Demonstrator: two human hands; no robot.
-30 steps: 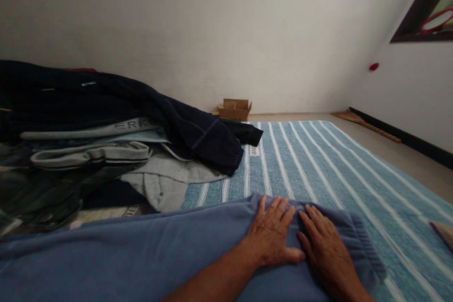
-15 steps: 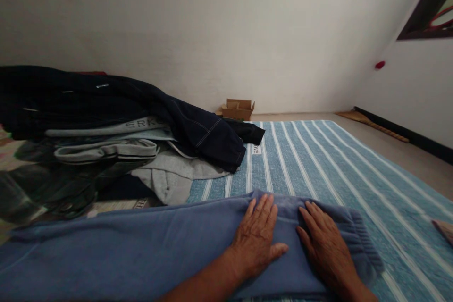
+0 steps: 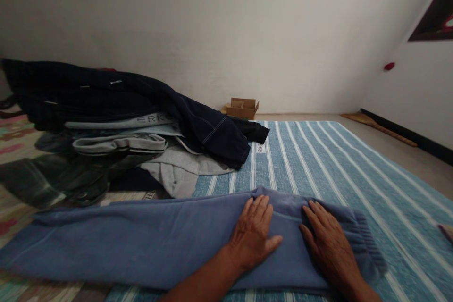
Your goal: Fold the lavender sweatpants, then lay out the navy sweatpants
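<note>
A pair of blue trousers (image 3: 148, 240) lies folded lengthwise across the bed in front of me, its gathered elastic waistband at the right end. My left hand (image 3: 253, 233) rests flat on the cloth near the middle, fingers stretched forward and thumb out to the side. To the right of it, my right hand (image 3: 329, 240) lies flat on the trousers close to the waistband, fingers extended. Neither hand grips the fabric. A faint seam shows in the cloth between the two hands.
Beyond the trousers, at left, is a heap of clothes with dark navy trousers (image 3: 148, 89) on top and grey garments (image 3: 177, 170) below. A blue-and-white striped sheet (image 3: 304, 160) covers the bed. An open cardboard box (image 3: 242, 109) stands by the wall.
The view has shifted slightly left, so more of the trousers' left end shows. Both hands stay flat on the cloth, in nearly the same places.
</note>
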